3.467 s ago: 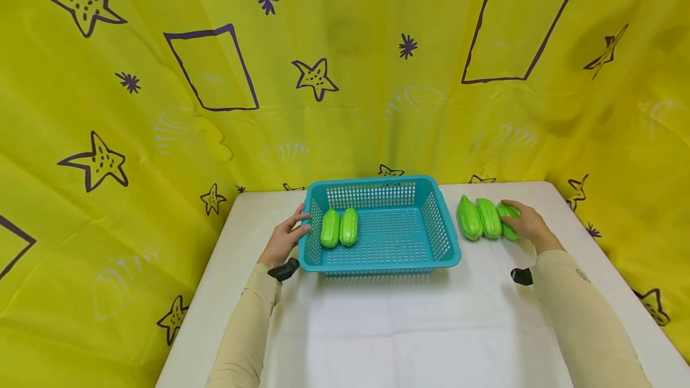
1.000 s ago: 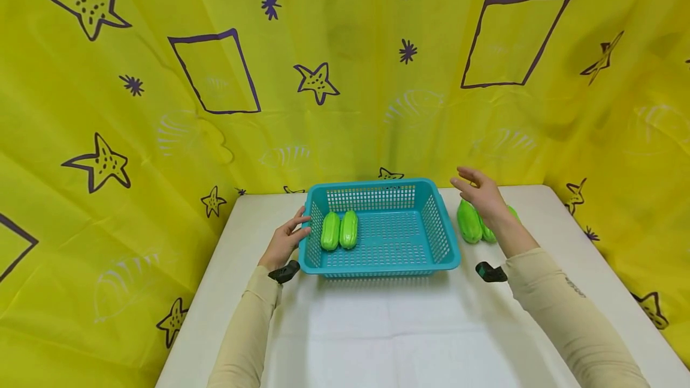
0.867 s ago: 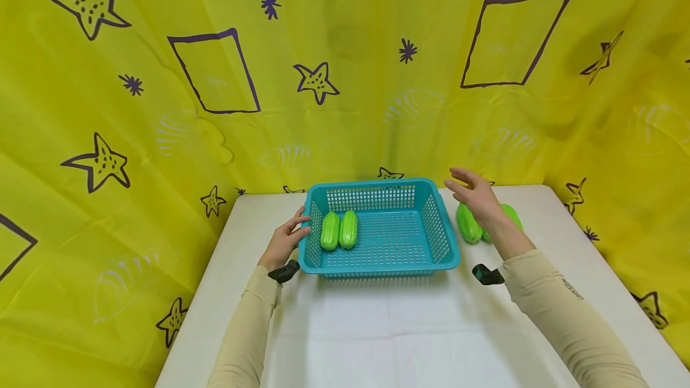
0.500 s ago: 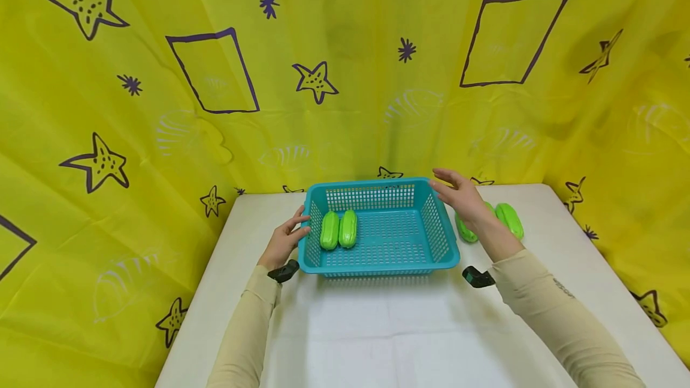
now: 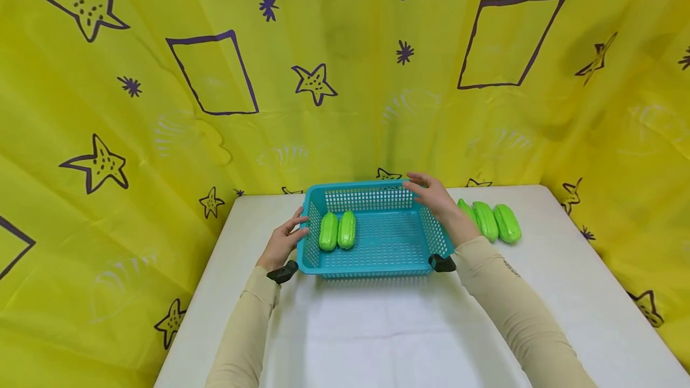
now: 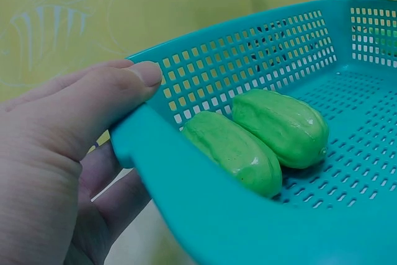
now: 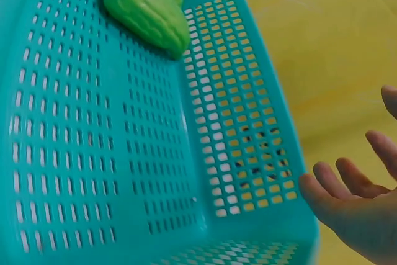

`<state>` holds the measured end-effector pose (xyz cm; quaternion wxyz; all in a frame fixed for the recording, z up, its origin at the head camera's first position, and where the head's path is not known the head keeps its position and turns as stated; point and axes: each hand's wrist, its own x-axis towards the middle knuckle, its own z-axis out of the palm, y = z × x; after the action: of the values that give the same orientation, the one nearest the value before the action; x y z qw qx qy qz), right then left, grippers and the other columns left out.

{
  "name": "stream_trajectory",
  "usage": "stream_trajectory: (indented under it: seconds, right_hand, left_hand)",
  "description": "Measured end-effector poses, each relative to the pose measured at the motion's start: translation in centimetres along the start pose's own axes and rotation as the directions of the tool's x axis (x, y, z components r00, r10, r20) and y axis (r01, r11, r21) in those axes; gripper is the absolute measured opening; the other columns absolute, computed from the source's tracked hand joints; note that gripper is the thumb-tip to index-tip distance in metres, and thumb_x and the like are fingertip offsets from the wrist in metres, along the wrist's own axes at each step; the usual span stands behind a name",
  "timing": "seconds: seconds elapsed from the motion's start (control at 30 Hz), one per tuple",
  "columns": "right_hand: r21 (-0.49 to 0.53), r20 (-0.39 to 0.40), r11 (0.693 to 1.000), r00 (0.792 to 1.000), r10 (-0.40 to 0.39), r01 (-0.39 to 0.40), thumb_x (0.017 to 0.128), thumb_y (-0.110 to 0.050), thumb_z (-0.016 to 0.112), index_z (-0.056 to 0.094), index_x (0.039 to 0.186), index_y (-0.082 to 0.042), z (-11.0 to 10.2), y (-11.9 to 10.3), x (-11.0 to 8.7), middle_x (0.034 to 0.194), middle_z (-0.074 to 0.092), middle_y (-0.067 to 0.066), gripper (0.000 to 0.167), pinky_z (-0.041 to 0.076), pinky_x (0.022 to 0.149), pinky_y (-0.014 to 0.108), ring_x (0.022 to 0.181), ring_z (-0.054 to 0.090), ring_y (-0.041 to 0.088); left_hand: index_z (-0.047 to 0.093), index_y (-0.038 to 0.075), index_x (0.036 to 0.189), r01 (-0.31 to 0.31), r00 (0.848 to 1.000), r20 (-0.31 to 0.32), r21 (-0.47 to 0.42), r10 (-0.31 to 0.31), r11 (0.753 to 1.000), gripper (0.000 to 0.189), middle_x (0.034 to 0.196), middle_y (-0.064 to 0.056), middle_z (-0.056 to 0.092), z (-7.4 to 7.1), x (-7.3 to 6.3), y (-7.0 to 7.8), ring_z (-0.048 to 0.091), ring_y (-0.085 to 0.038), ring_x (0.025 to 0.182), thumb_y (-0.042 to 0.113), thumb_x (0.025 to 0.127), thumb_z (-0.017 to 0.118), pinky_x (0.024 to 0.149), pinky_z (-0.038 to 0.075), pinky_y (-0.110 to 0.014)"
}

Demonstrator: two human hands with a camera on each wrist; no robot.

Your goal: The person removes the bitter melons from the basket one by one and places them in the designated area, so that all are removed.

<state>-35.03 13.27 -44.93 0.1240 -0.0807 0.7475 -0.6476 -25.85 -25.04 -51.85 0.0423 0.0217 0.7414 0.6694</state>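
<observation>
Brought right hand (image 5: 438,201), loose and empty, from three vegetables (image 5: 486,221) beside the basket (image 5: 389,235) toward its far side, leaving all three outside; gripping basket's left end with left hand (image 5: 281,243).

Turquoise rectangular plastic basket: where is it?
In the head view, the basket stands on the white table toward its far edge, between the left hand and, at right, three oblong green vegetables.
</observation>
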Motion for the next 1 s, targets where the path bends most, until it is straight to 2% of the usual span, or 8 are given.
stream_trajectory:
  seconds: [0.17, 0.33, 0.53, 0.63, 0.8, 1.0]
  right_hand:
    - [-0.104, 0.081, 0.995, 0.997, -0.001, 0.010, 0.100, -0.029, 0.058, 0.034, 0.152, -0.007, 1.6, 0.3, 1.2, 0.152, 0.033, 0.019, 0.062, 0.035, 0.108, 0.055, 0.135, 0.037, 0.040]
    - [-0.205, 0.185, 0.978, 0.983, 0.002, 0.037, 0.100, -0.027, 0.058, 0.036, 0.151, -0.008, 3.2, 0.2, 2.2, 0.151, 0.036, 0.020, 0.059, 0.035, 0.107, 0.057, 0.134, 0.037, 0.040]
    - [-0.277, 0.217, 0.960, 0.976, 0.022, 0.040, 0.099, -0.027, 0.059, 0.039, 0.150, -0.008, 5.4, 0.4, 3.4, 0.150, 0.037, 0.022, 0.058, 0.038, 0.106, 0.054, 0.136, 0.036, 0.040]
    - [-0.265, 0.205, 0.964, 0.978, 0.046, 0.010, 0.098, -0.027, 0.061, 0.040, 0.149, -0.008, 6.3, 0.7, 3.7, 0.150, 0.036, 0.022, 0.058, 0.038, 0.106, 0.054, 0.136, 0.036, 0.040]
    - [-0.179, 0.175, 0.982, 0.981, 0.088, -0.056, 0.098, -0.028, 0.061, 0.041, 0.149, -0.013, 7.5, 1.4, 4.0, 0.153, 0.035, 0.018, 0.057, 0.036, 0.108, 0.053, 0.138, 0.034, 0.037]
    - [-0.149, 0.158, 0.985, 0.982, 0.106, -0.083, 0.099, -0.029, 0.060, 0.041, 0.149, -0.011, 8.8, 2.3, 4.5, 0.152, 0.036, 0.018, 0.057, 0.037, 0.107, 0.054, 0.138, 0.035, 0.038]
  left_hand:
    - [0.052, 0.004, 0.139, -0.002, 1.000, 0.008, -0.001, 0.002, 1.000, 0.045, 0.160, 0.010, 0.024, 0.1, -0.1, -0.1, 0.019, -0.023, 0.147, 0.021, 0.099, 0.061, 0.110, 0.034, -0.053]
    - [0.053, 0.005, 0.138, -0.005, 1.000, -0.006, 0.004, 0.005, 1.000, 0.043, 0.159, 0.011, 0.025, 0.0, 0.1, -0.2, 0.023, -0.023, 0.146, 0.019, 0.099, 0.060, 0.110, 0.035, -0.052]
    - [0.053, 0.004, 0.138, 0.000, 1.000, -0.006, -0.005, 0.000, 1.000, 0.044, 0.159, 0.011, 0.026, -0.1, 0.3, -0.3, 0.024, -0.023, 0.146, 0.019, 0.098, 0.061, 0.110, 0.035, -0.052]
    - [0.053, 0.005, 0.138, 0.014, 1.000, -0.006, -0.001, -0.014, 1.000, 0.044, 0.159, 0.012, 0.026, 0.0, 0.3, -0.3, 0.025, -0.022, 0.146, 0.020, 0.098, 0.062, 0.109, 0.036, -0.052]
    - [0.052, 0.004, 0.139, -0.002, 1.000, 0.008, 0.003, 0.002, 1.000, 0.045, 0.160, 0.010, 0.024, -0.1, 0.3, -0.4, 0.022, -0.023, 0.147, 0.021, 0.098, 0.061, 0.109, 0.035, -0.053]
    - [0.052, 0.004, 0.139, -0.013, 1.000, 0.004, 0.012, 0.013, 1.000, 0.045, 0.159, 0.012, 0.024, -0.1, 0.2, -0.2, 0.016, -0.022, 0.148, 0.021, 0.098, 0.061, 0.110, 0.032, -0.055]
